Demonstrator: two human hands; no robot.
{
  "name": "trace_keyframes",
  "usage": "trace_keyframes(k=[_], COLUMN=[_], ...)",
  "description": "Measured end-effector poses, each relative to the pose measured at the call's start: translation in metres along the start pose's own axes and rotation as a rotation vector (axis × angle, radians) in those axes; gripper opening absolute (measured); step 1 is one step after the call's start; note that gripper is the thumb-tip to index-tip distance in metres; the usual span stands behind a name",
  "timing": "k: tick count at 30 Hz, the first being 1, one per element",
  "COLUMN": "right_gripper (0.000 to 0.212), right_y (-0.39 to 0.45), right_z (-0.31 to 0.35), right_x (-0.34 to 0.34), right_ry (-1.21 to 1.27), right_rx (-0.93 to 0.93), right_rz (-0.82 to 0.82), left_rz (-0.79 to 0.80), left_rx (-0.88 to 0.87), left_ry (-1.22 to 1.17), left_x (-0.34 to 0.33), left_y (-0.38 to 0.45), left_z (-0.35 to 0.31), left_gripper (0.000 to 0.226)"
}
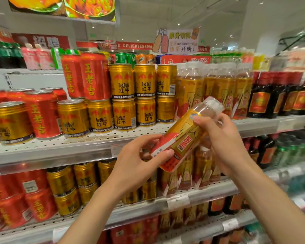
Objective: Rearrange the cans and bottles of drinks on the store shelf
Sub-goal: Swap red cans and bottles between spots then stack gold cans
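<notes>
Both hands hold one plastic bottle (185,136) with a gold and red label and a clear cap, tilted with its cap up to the right, in front of the upper shelf (77,147). My left hand (139,159) grips its lower end. My right hand (222,138) grips its upper part near the neck. Behind it stand matching bottles (218,88) in a row. Left of them are gold Red Bull cans (123,97) stacked two high, and red cans (88,76) further left.
Dark bottles (278,95) with red labels fill the upper shelf's right end. The shelf below (183,199) carries more gold cans, red cans and the same bottles. A juice sign (178,41) hangs above. Green cans (292,152) sit lower right.
</notes>
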State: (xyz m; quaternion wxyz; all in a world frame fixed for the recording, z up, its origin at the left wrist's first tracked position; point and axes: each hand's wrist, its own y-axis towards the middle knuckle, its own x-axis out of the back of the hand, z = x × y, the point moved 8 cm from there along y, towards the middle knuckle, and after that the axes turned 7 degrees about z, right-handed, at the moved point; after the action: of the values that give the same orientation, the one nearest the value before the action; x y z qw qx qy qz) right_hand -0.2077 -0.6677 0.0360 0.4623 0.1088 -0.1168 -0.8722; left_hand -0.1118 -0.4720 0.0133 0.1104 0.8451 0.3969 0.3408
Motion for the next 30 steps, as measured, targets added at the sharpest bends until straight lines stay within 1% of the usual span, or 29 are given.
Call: trace_keyframes(k=[2,3,8,12,16,19,22,23,26,28,30], right_gripper=[0.074,0.076,0.058,0.055,0.070,0.069,0.083,0.083,0.070,0.061,0.059], right_y=[0.001,0.001,0.003,0.020,0.042,0.059,0.076,0.081,0.094,0.101,0.107], right_z=[0.003,0.005,0.018,0.032,0.050,0.065,0.080,0.085,0.095,0.101,0.106], right_x=[0.004,0.007,0.020,0.037,0.058,0.074,0.086,0.089,0.091,0.090,0.089], right_ry=[-0.038,-0.053,-0.073,-0.129,-0.196,-0.265,-0.361,-0.381,-0.425,-0.485,-0.543], right_rx=[-0.001,-0.001,0.033,0.076,0.119,0.145,0.184,0.196,0.235,0.265,0.288], right_rz=[-0.016,-0.023,-0.026,-0.004,0.006,0.040,0.054,0.061,0.090,0.100,0.110], left_rz=[0.008,0.017,0.011,-0.004,-0.042,-0.076,-0.117,-0.134,-0.201,-0.294,-0.381], left_rx=[-0.018,-0.022,-0.050,-0.077,-0.103,-0.117,-0.136,-0.142,-0.142,-0.134,-0.110], left_ry=[0.005,0.004,0.024,0.065,0.089,0.108,0.169,0.203,0.288,0.344,0.366], left_x=[-0.002,-0.005,-0.016,-0.029,-0.048,-0.065,-0.077,-0.080,-0.080,-0.070,-0.059], left_y=[0.005,0.007,0.017,0.034,0.056,0.072,0.089,0.094,0.107,0.110,0.112], left_z=[-0.002,-0.003,-0.011,-0.025,-0.040,-0.053,-0.063,-0.065,-0.067,-0.066,-0.062], left_gripper=[0.057,0.057,0.054,0.054,0.054,0.054,0.050,0.051,0.054,0.048,0.041])
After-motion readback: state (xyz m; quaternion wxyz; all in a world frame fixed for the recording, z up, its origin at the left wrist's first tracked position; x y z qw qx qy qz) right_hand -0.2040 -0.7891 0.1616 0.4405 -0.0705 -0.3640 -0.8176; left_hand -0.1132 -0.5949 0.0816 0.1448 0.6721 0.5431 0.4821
